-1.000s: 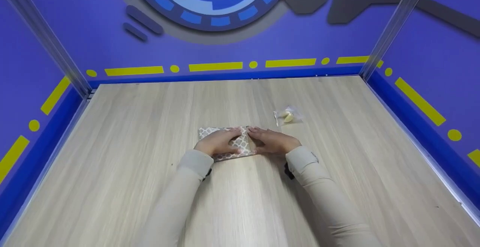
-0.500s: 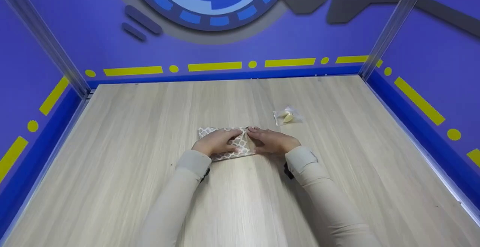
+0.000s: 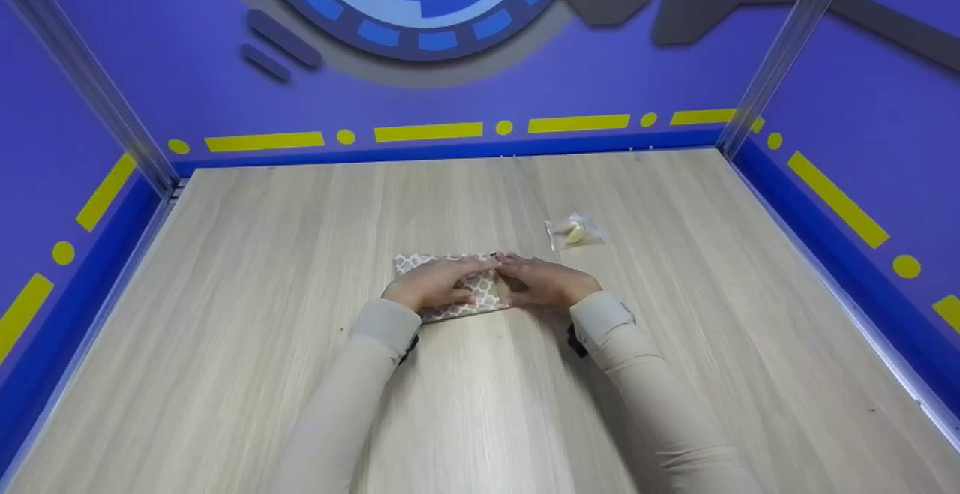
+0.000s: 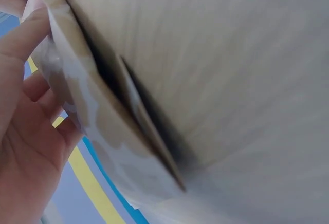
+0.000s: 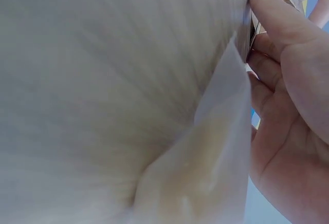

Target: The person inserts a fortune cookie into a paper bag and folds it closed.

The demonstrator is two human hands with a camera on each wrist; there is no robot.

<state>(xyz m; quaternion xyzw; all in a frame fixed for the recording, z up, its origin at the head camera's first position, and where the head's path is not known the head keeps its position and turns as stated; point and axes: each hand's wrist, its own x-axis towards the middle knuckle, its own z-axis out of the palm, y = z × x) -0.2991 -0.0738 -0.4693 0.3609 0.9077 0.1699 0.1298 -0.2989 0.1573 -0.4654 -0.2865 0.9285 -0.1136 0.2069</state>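
Note:
A flat folded piece of patterned paper [image 3: 484, 291], white with grey-beige shapes, lies on the table before me. My left hand [image 3: 435, 284] rests across it, its forefinger reaching the top right corner by the right fingertips. My right hand [image 3: 551, 282] holds the right end, where a plain brown part shows between fingers and thumb. Seen from the left wrist, the near edge of the patterned paper [image 4: 118, 126] gapes between layers, with the left thumb on top. The right wrist view shows the right thumb [image 5: 275, 8] at the paper's edge; whatever lies inside is hidden.
A small clear plastic packet [image 3: 576, 233] with a pale yellow piece inside lies behind the right hand. The wooden table [image 3: 262, 269] is bounded by blue-purple panels [image 3: 480, 97] at the back and both sides.
My left forefinger has moved right across the paper to the right fingertips. The right hand, the paper and the packet stay nearly where they were.

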